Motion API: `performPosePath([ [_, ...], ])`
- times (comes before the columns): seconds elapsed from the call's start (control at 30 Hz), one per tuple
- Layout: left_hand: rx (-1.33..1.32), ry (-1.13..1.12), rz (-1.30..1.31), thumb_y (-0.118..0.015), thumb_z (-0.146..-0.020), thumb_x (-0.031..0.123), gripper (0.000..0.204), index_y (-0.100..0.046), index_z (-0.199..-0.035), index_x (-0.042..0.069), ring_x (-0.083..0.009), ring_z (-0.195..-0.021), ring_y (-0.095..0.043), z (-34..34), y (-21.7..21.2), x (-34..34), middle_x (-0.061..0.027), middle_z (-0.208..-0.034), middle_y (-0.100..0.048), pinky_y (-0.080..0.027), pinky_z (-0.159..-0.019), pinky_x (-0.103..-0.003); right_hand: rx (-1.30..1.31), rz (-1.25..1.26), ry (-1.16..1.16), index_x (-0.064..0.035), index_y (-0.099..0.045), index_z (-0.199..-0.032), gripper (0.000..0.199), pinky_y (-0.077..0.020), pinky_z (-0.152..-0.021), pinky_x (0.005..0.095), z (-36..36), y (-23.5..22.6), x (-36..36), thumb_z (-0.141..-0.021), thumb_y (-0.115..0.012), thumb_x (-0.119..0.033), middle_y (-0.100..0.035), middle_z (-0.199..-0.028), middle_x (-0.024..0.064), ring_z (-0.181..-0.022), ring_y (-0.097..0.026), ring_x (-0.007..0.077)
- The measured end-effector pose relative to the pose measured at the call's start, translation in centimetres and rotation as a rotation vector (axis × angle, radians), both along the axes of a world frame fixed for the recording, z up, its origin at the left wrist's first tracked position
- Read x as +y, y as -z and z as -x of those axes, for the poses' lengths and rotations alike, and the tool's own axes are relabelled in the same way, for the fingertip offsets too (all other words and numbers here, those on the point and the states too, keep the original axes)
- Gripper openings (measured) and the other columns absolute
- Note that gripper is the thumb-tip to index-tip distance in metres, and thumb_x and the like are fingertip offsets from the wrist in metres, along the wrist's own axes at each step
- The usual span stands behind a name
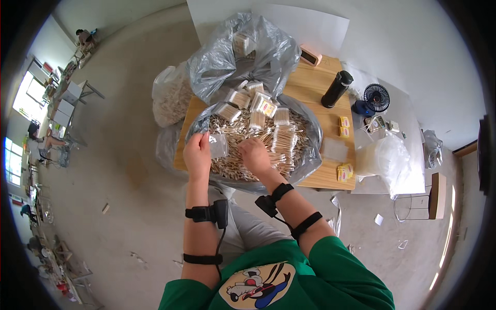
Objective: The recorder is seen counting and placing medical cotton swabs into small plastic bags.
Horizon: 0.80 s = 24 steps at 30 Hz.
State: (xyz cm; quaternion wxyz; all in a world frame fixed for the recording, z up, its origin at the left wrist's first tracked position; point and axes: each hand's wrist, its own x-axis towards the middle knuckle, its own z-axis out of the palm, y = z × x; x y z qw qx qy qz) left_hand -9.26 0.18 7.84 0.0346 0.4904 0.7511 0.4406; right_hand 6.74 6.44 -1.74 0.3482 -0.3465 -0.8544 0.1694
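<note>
My left hand [197, 156] pinches the edge of a small clear plastic bag [219, 145], which hangs over the left side of a heap of loose cotton swabs [227, 168]. Just right of the bag, my right hand [256, 156] is closed low over the heap; whatever its fingers hold is hidden. The swabs fill a large grey plastic bag [314, 163] spread open in front of me. Several packs of cotton swabs [228, 111] lie on the far side of the heap, one with a yellow and red label card [266, 108].
Behind the heap a second grey bag [212, 72] stands on the wooden table [305, 82]. To the right are a black bottle [337, 89], yellow label cards [344, 172], a small fan [376, 98] and a clear bag [390, 160]. A filled translucent bag [170, 98] sits left. People sit far left.
</note>
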Motion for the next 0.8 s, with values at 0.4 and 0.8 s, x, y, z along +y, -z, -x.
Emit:
performPosePath([
  [0.4,-0.883,0.117,0.086,-0.052,-0.094,0.032,0.030,-0.057,-0.093,0.003,-0.0153,-0.072,-0.065,-1.7,5.9,-0.4,-0.0103,-0.083,-0.067,-0.051,-0.062,-0.025,0.629,0.600,0.575,-0.0002,-0.058,-0.090,0.014,-0.0438,-0.057,0.0246,-17.2,1.3,-3.2,-0.082,-0.064,-0.010,-0.056,-0.069,0.0007,-0.064,-0.053,0.0099],
  [0.8,-0.999,0.372,0.253,-0.049,-0.095,0.028,0.026,-0.054,-0.093,0.003,-0.0166,-0.074,-0.066,-9.9,5.0,0.2,-0.0118,-0.086,-0.068,-0.052,-0.061,-0.026,-0.027,0.564,1.072,-0.0043,-0.059,-0.093,0.024,-0.0477,-0.070,0.0349,-32.2,5.1,-4.2,-0.076,-0.068,-0.019,-0.063,-0.080,0.0104,-0.077,-0.061,0.0255],
])
